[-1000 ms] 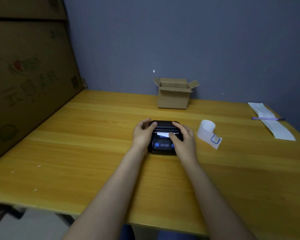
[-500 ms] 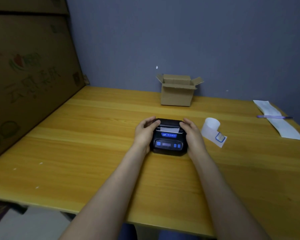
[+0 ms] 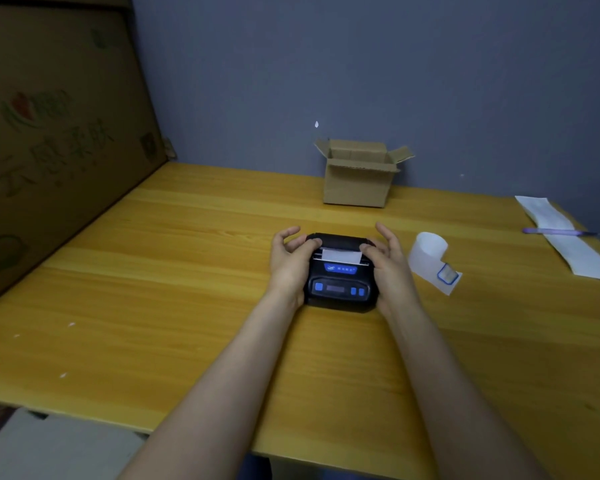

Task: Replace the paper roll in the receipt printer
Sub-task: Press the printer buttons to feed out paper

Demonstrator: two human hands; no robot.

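Note:
A small black receipt printer (image 3: 340,289) with blue buttons sits on the wooden table (image 3: 187,289), lid down, a short tab of white paper (image 3: 341,255) sticking out of its slot. My left hand (image 3: 290,261) grips the printer's left side, thumb on the lid's top corner, fingers spread. On the right side my right hand (image 3: 387,263) holds it too, thumb pressing by the paper's edge. To the right lies a loose curl of white paper (image 3: 428,259) with a blue-bordered sticker at its end.
An open cardboard box (image 3: 357,174) stands at the back against the wall. A long white paper strip (image 3: 565,244) with a purple pen (image 3: 556,232) across it lies at the far right. A big cardboard sheet (image 3: 49,133) leans along the left side.
My right hand slid off the top of the printer to its right side. Both thumbs now rest on the lid's corners, and my fingers have lifted and spread.

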